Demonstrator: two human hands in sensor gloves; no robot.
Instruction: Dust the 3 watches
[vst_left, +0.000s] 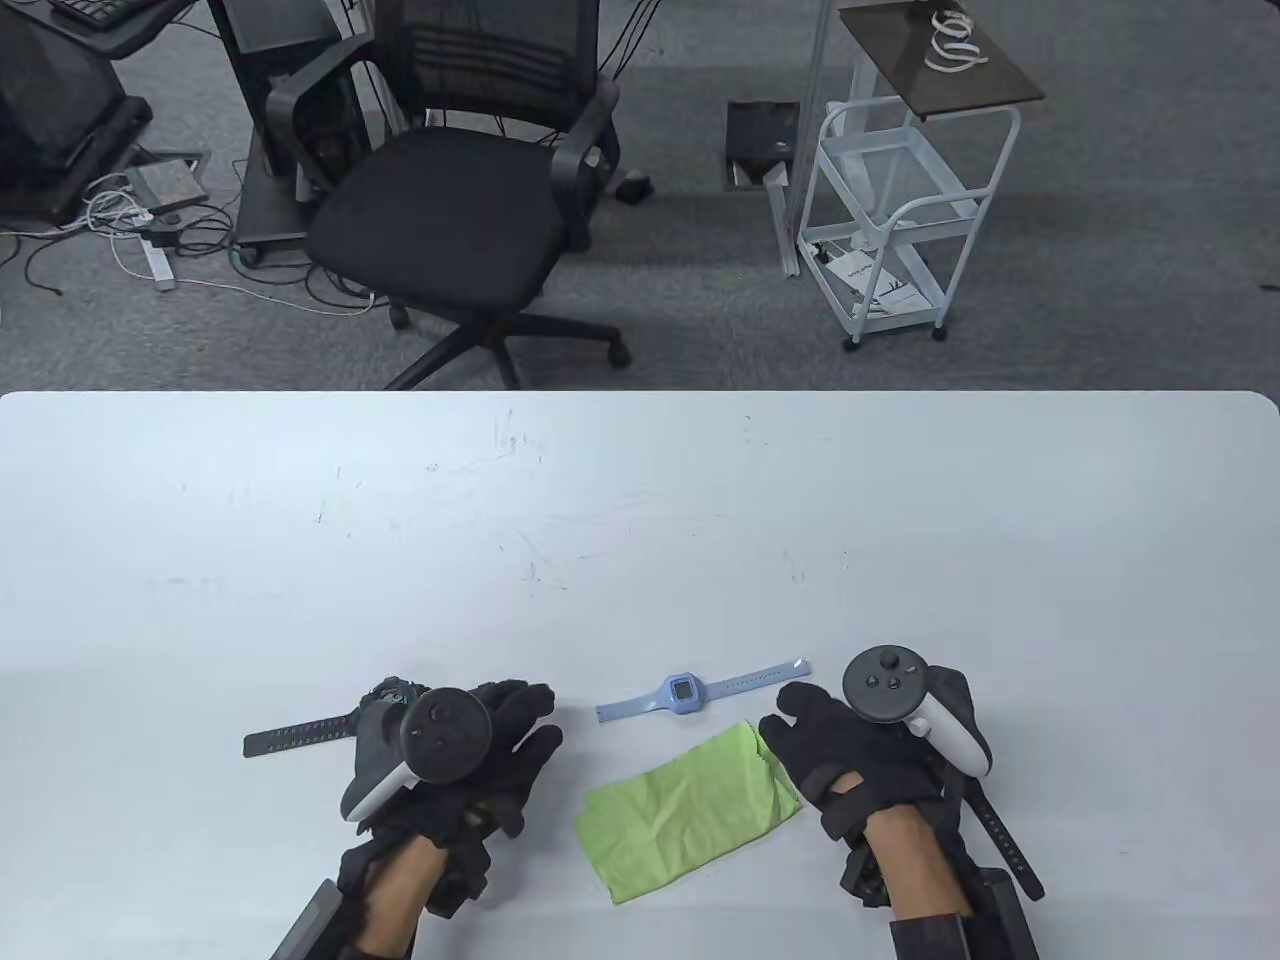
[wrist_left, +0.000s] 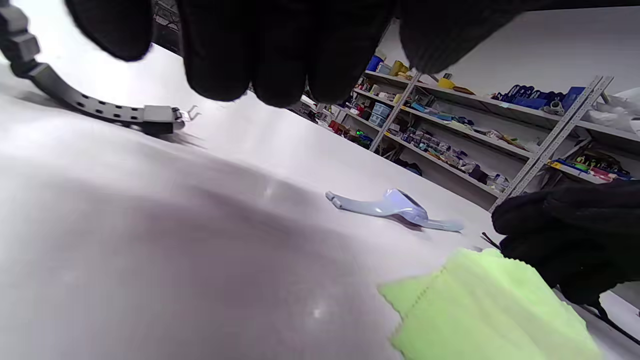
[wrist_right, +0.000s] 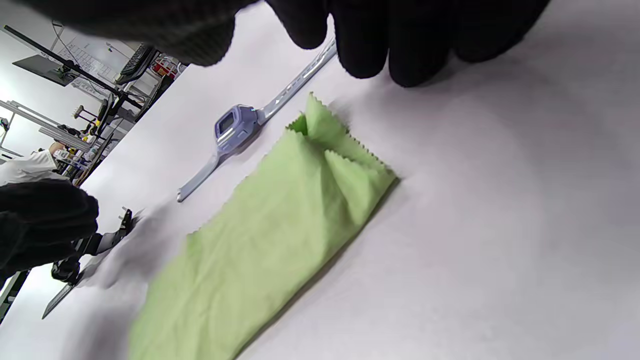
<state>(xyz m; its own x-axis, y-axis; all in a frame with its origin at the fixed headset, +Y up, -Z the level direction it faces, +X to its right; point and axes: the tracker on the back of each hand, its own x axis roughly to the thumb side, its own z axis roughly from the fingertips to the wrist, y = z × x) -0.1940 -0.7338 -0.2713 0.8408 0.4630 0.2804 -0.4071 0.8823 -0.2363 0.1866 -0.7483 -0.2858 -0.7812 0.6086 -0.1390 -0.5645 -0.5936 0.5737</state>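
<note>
A light blue watch (vst_left: 680, 692) lies flat on the white table (vst_left: 640, 520), just beyond a crumpled green cloth (vst_left: 690, 810). My left hand (vst_left: 530, 720) hovers left of the cloth with relaxed fingers and holds nothing. A black watch (vst_left: 300, 738) lies partly beneath it, its strap (wrist_left: 100, 107) curving off the table. My right hand (vst_left: 800, 720) hangs at the cloth's right corner, fingers (wrist_right: 400, 40) loose above the cloth (wrist_right: 280, 235) and empty. Another black watch strap (vst_left: 1005, 845) sticks out from under the right wrist. The blue watch (wrist_right: 235, 127) is untouched.
Beyond the table's far edge stand a black office chair (vst_left: 450, 200) and a white wire cart (vst_left: 900, 220). Shelves of parts (wrist_left: 450, 135) show in the left wrist view. The far half of the table is bare white surface.
</note>
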